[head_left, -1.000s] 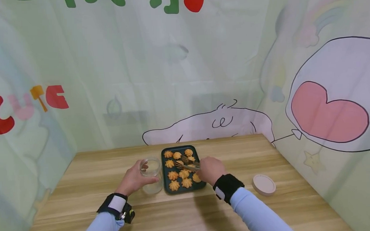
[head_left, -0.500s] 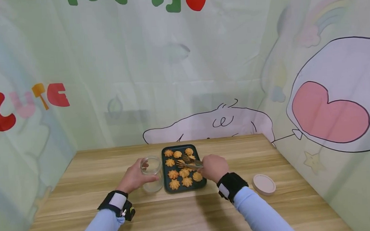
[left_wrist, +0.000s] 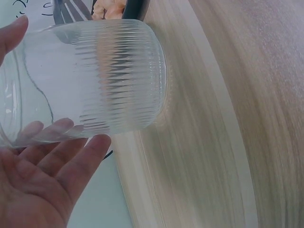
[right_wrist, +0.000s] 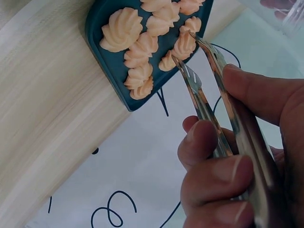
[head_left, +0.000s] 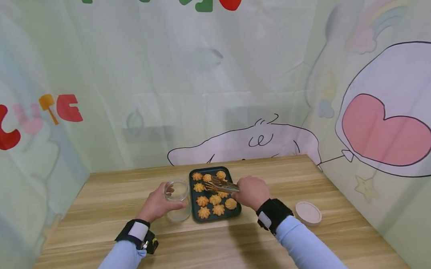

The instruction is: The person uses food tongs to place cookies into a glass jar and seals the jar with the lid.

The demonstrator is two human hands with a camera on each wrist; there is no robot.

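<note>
A clear glass jar point(head_left: 179, 208) with a ribbed lower part point(left_wrist: 118, 76) stands upright on the wooden table, nothing visible inside. My left hand point(head_left: 158, 204) holds it near the rim, thumb on one side and fingers point(left_wrist: 78, 164) on the other. My right hand point(head_left: 253, 192) grips metal tongs point(head_left: 226, 186), whose two tips are apart at a cookie point(right_wrist: 184, 45) in the back part of the dark tray point(right_wrist: 108, 70). Several swirled golden cookies point(head_left: 218, 209) lie in rows on that tray, just right of the jar. Whether the tips touch the cookie I cannot tell.
A round pale lid point(head_left: 308, 213) lies on the wooden table point(head_left: 191, 252), to the right of my right hand. Behind the table and at both sides hangs a printed cloth point(head_left: 144, 73) with cartoon drawings.
The tongs have shifted slightly up and away over the tray, with my right hand a little farther right and back. My left hand keeps its hold on the jar.
</note>
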